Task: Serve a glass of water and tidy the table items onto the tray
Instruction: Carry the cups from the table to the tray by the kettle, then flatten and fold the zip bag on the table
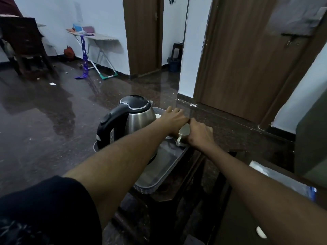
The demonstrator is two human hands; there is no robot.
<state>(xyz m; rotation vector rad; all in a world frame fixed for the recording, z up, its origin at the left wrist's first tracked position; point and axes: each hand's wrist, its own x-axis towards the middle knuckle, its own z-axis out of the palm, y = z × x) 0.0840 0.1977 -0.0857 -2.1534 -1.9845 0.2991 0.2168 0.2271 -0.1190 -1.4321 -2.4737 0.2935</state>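
Stainless steel electric kettle [134, 121] with a black lid and handle stands at the left end of a grey rectangular tray [160, 171], a little below the middle of the frame. The tray sits on a dark wooden table [177, 193] that runs toward the lower right. Both bare arms reach forward from the bottom edge to the tray's far end. The right hand [199, 134] is curled down over the top of a pale mug [183, 137], gripping it; the mug's handle points toward the viewer and it stands at the tray's far right corner. The left hand [174, 119] reaches past the kettle with fingers stretched forward and relaxed, just beside the mug; whether it touches anything cannot be told. A small white object shows under that hand, mostly hidden. A black sleeve [46, 207] fills the lower left. In the upper left, an ironing board [95, 37] stands against a pale wall; brown wooden doors [247, 55] fill the upper right
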